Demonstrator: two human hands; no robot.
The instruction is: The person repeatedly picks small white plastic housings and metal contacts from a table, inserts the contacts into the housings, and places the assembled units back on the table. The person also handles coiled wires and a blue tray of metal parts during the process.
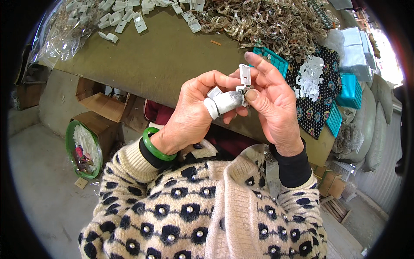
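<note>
Both hands meet above the near edge of the table. My left hand (187, 110) has its thumb wrapped in a white cover (227, 103), dark at the tip and tied with a black band. Its fingers close on a small white plastic housing (245, 75) with a slot in its upstanding flap. Another white piece (214, 92) shows between the left thumb and fingers. My right hand (279, 101) pinches the lower part of the same housing with its thumb, its index finger raised. The spot under the thumbs is partly hidden.
Loose white housings (115, 19) lie at the table's far left, beside a clear plastic bag (58, 45). Coiled wires (267, 21) are heaped at the back. To the right are a teal tray (276, 62), white flat pieces (309, 75) on patterned cloth (308, 114), and teal baskets (350, 91).
</note>
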